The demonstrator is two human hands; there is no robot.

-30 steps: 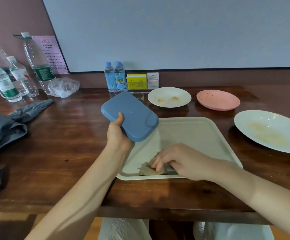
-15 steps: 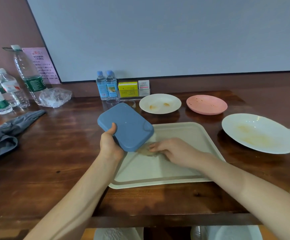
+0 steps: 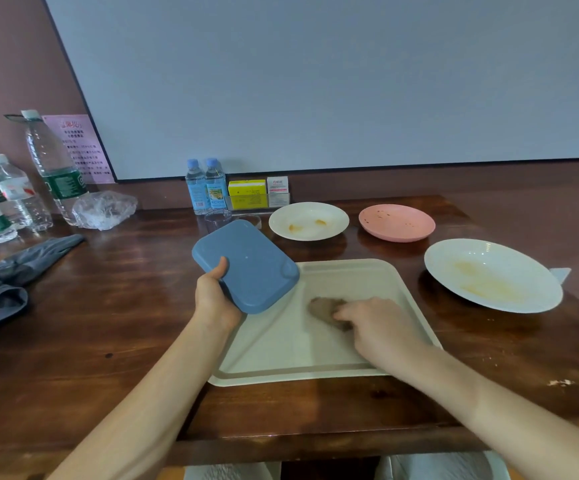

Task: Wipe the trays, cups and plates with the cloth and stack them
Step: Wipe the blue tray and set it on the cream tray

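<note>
On a wooden table [image 3: 108, 306], the left hand [image 3: 217, 299] grips one small blue tray [image 3: 250, 268], thumb on top, raised over the far left corner of one large cream tray [image 3: 350, 275]. The right hand [image 3: 381, 323], fingers curled, holds one brown cloth [image 3: 326, 308] down on the cream tray's middle. Three soiled plates lie beyond: small white plate [image 3: 309, 221], pink plate [image 3: 396, 223], large white plate [image 3: 492, 275].

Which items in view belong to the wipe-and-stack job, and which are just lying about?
Job: cloth, beige tray, blue tray, small white plate, pink plate, large white plate, clear cups.

Lying about: water bottles, crumpled plastic bag, grey garment, yellow box, white box.
</note>
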